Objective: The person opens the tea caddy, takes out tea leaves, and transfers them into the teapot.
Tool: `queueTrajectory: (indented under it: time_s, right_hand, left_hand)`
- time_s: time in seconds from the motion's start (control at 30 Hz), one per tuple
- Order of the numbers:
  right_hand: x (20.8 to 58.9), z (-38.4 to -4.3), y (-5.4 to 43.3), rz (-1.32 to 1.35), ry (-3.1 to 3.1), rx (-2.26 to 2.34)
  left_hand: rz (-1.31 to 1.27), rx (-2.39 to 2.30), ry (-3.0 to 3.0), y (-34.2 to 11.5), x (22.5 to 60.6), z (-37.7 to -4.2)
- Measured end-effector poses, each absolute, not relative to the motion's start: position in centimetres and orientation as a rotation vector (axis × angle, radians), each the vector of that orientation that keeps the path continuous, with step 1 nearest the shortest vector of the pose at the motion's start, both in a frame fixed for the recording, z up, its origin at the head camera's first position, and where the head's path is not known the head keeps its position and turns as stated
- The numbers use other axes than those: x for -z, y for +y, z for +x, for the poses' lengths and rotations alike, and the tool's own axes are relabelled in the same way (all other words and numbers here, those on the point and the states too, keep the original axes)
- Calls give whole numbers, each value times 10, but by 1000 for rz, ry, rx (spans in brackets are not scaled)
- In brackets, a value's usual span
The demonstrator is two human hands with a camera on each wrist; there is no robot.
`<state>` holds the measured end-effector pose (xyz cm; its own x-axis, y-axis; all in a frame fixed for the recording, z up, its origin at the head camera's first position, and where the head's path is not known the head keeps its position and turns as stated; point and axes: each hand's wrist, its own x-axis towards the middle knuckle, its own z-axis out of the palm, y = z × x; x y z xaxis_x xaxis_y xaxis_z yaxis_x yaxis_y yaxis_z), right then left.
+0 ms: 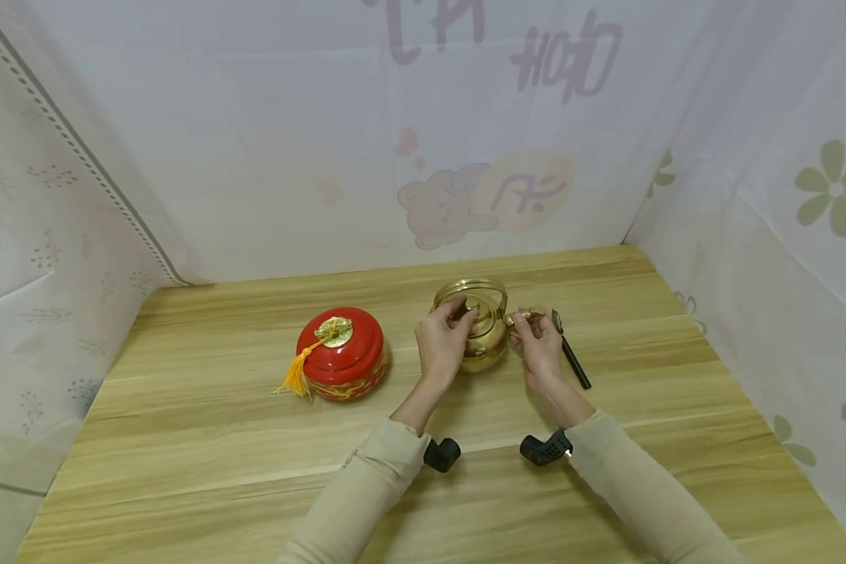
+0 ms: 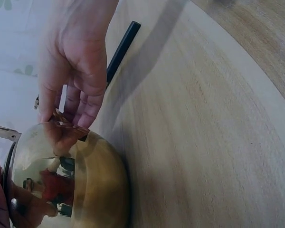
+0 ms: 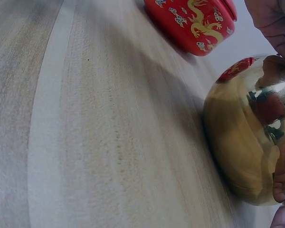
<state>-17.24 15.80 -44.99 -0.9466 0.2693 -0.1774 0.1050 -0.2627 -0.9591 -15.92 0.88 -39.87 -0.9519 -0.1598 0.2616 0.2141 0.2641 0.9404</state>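
Note:
A shiny brass teapot [image 1: 485, 354] with a raised hoop handle [image 1: 495, 285] stands on the table, its round body also filling the lower left of the left wrist view. My left hand [image 1: 442, 345] reaches over its top, thumb and forefinger curled at the knob of the lid [image 1: 481, 315]. On the teapot's right side, my right hand [image 1: 540, 348] pinches the spout [image 1: 522, 315] between thumb and fingers. The left wrist view shows the right hand [image 2: 80, 71] close against the brass body. In the right wrist view only fingertips [image 3: 282, 218] of the right hand appear.
Left of the teapot sits a red lidded jar [image 1: 345, 356] with gold dragon decoration and a yellow tassel [image 1: 296, 374]. A thin black stick [image 1: 576, 362] with a flattened tip lies just right of the right hand. Printed cloth [image 1: 289, 157] encloses the wooden table [image 1: 204, 439].

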Motion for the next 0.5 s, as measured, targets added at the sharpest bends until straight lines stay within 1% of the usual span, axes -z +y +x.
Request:
queueTrajectory:
  time_s: [0.5]
  right_hand:
    - [453, -173, 157, -448, -1804, -2380]
  left_hand:
    - [-50, 1742, -2207, 9, 400, -160]
